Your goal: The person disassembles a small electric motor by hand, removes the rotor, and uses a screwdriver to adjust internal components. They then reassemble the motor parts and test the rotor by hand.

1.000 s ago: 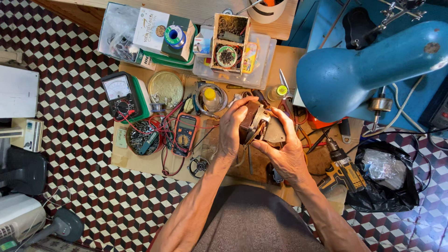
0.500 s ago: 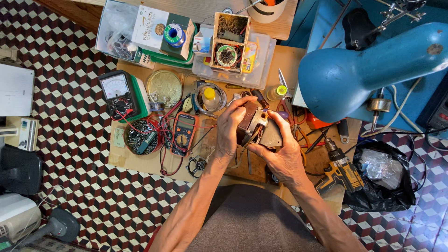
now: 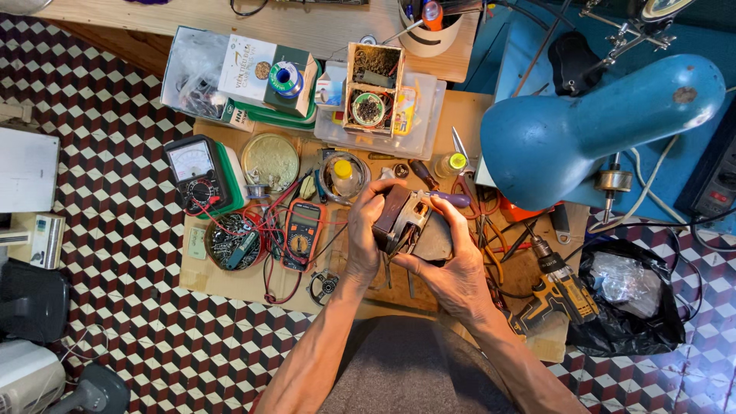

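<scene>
Left hand (image 3: 366,230) and right hand (image 3: 452,264): both closed around small electric motor (image 3: 405,222), held above cluttered wooden workboard (image 3: 230,280). Orange multimeter (image 3: 300,234) just left; cordless drill (image 3: 563,287) right. Best handled, by judgement, with firm two-sided grip, steady and level.
</scene>
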